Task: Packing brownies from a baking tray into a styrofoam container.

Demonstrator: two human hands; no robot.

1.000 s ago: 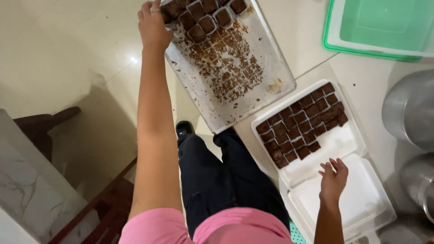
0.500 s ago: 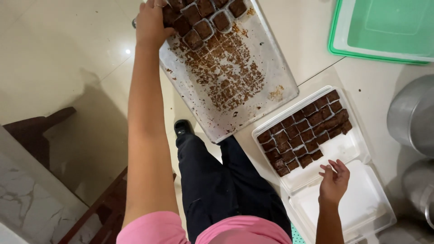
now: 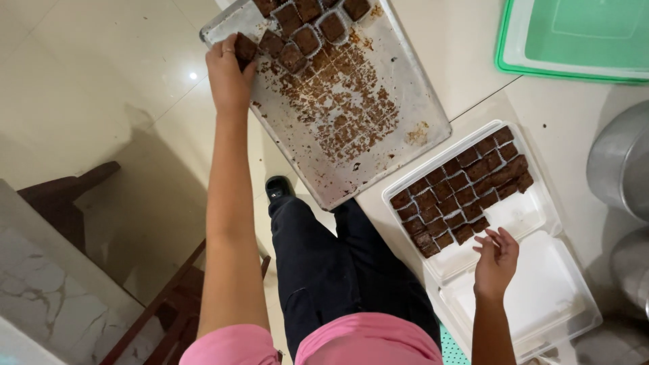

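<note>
My left hand (image 3: 228,76) reaches out to the far left corner of a metal baking tray (image 3: 399,101), its fingers closed on one brown cake square (image 3: 244,47). Several more squares in paper cups (image 3: 304,27) sit along the tray's far end, and crumbs cover its middle. My right hand (image 3: 497,260) hovers, fingers spread and holding nothing, over a white hinged foam box (image 3: 534,213). Rows of brown squares (image 3: 463,189) fill the far part of the box, just beyond the fingertips.
The tray overhangs the white counter's edge (image 3: 473,61), above my dark trousers and shoe (image 3: 277,189). A green-rimmed lid (image 3: 574,40) lies at the far right. Metal pots (image 3: 622,162) stand on the right. A dark wooden chair (image 3: 61,203) stands on the tiled floor.
My left hand has closed on a square at the tray's corner and drawn slightly back towards me. The right hand has stayed over the box.
</note>
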